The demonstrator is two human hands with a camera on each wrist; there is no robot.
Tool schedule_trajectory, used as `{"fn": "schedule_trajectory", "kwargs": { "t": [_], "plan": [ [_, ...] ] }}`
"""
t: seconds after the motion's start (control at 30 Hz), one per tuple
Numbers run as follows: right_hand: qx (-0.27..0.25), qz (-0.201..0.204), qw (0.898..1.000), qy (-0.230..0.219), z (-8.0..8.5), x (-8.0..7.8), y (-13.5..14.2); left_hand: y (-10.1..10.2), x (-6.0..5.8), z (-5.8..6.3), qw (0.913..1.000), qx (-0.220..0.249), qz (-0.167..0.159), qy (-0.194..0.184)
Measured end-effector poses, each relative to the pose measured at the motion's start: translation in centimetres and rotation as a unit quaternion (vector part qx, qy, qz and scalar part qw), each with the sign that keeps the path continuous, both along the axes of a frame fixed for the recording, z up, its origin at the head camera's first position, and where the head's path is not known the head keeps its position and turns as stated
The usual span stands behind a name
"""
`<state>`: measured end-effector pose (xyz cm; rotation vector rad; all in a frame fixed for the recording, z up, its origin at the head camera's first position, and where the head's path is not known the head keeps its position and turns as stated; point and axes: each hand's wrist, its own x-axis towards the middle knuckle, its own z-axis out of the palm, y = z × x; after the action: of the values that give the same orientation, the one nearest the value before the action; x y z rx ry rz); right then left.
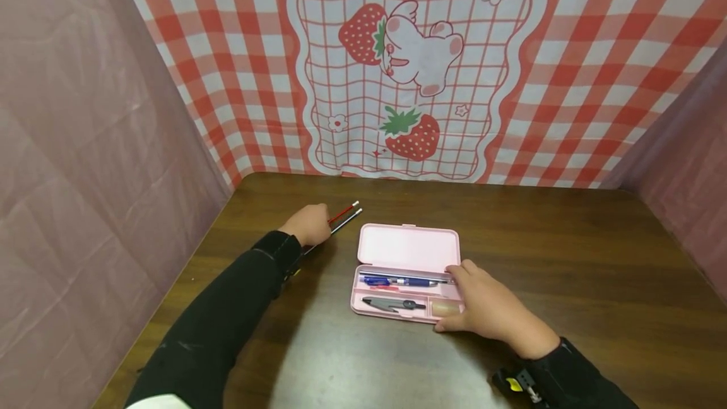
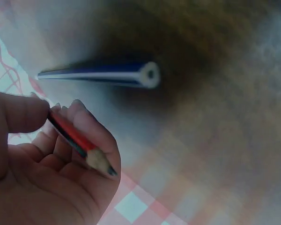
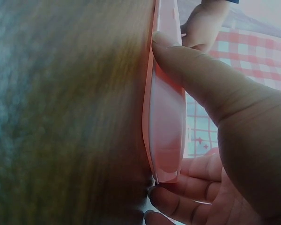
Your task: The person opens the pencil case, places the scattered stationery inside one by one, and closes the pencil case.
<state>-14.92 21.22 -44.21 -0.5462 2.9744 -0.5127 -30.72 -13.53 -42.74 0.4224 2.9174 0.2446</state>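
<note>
My left hand (image 1: 309,225) pinches a red and black pencil (image 2: 74,133) between thumb and fingers, its sharpened tip pointing back past the palm. Beside that hand a blue-and-white striped pencil (image 2: 96,75) lies on the table, its flat end toward the wrist. An open pink pencil case (image 1: 409,248) lies right of it, lid folded back. My right hand (image 1: 491,308) grips the case's right end, thumb along the front edge and fingers round the far side. Inside are a blue pen (image 1: 417,282), a grey drawing compass (image 1: 389,303) and a beige eraser (image 1: 445,308).
The brown wooden table (image 1: 568,257) runs back to a red-and-white checked cloth (image 1: 250,81) with strawberry prints. A pink curtain (image 1: 102,144) hangs along the left side, and another pink cloth (image 1: 681,175) stands at the right.
</note>
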Motion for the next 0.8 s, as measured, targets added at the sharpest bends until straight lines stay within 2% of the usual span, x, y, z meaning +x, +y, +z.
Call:
{"fn": "schedule_trajectory", "kwargs": {
  "t": [0.13,0.47,0.8],
  "plan": [
    [-0.001,0.000,1.000,0.001,0.1,0.1,0.0,0.2,0.1,0.4,1.0000,0.002,-0.004,0.007],
    [-0.003,0.001,1.000,-0.007,0.3,0.0,-0.1,0.2,-0.1,0.0,0.9997,0.011,-0.009,0.020],
    [-0.004,-0.001,1.000,-0.007,0.3,0.1,0.0,1.3,1.2,1.1,0.9990,0.004,-0.023,0.038]
  ]
}}
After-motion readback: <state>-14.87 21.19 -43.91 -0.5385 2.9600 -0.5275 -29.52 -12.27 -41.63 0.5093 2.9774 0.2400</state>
